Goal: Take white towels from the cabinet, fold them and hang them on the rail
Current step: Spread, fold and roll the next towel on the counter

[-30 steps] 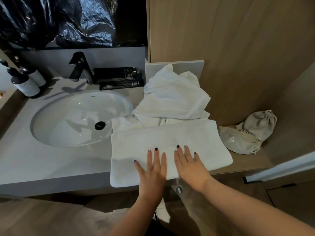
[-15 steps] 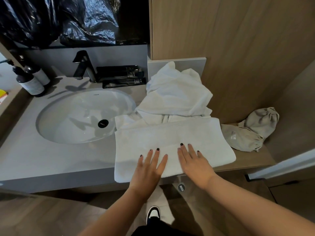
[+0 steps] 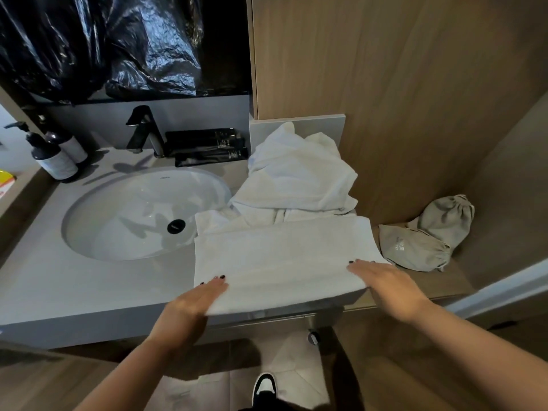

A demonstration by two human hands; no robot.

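Observation:
A white towel [image 3: 281, 256] lies folded flat on the grey counter [image 3: 98, 280], its near edge hanging slightly over the front. My left hand [image 3: 195, 301] rests flat on the towel's near left corner with straight fingers. My right hand [image 3: 382, 283] presses flat on the near right corner. Behind the folded towel a heap of crumpled white towels [image 3: 296, 176] leans against the wooden wall. No rail is in view.
A white sink basin [image 3: 142, 215] with a black tap [image 3: 142, 129] sits left of the towel. Pump bottles [image 3: 56, 158] stand at the far left, black tubes [image 3: 207, 146] behind the basin. Two beige drawstring bags [image 3: 424, 235] lie on the wooden shelf at right.
Both hands have slid apart along the towel's near edge, from side by side at the middle out to the left and right corners. The towel stays flat.

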